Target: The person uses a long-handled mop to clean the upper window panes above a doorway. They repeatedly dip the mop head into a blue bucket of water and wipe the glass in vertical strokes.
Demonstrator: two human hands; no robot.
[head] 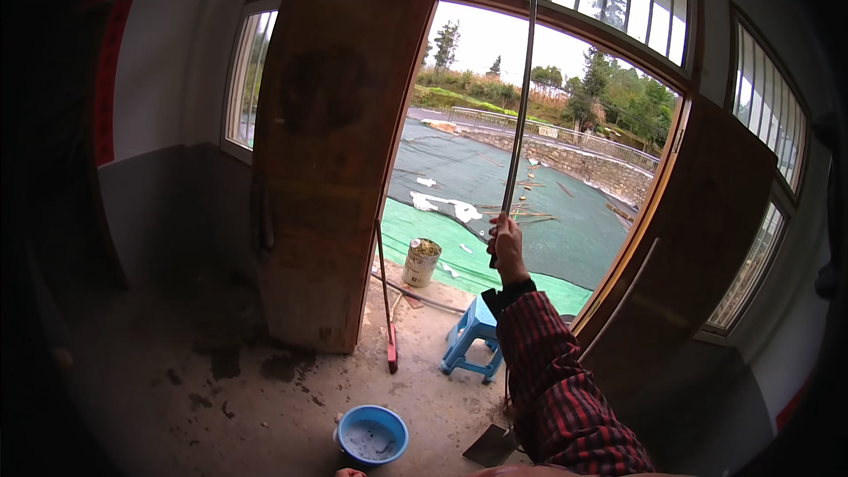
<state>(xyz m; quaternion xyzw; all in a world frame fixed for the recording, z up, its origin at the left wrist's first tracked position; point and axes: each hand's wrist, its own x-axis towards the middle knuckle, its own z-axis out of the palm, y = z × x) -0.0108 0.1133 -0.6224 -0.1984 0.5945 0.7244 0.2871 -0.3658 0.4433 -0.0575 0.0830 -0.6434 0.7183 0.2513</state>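
My right hand (507, 245) grips a long, thin metal pole (523, 99) near its lower end. The pole rises almost upright past the top of the doorway and leaves the view. A dark band circles the wrist above a red and black checked sleeve (563, 384). Only a few fingertips of what appears to be my left hand (350, 472) show at the bottom edge; whether they hold anything is hidden. Just above them, a blue plastic basin (372, 434) stands on the concrete floor with cloudy, foamy water in it.
Two wooden door leaves (331, 165) stand swung inward. A blue plastic stool (474, 338), a red-headed broom (391, 344) and a bucket (421, 263) are around the threshold. A dark flat blade (491, 445) lies near my sleeve. Green sheeting (550, 278) covers the ground outside.
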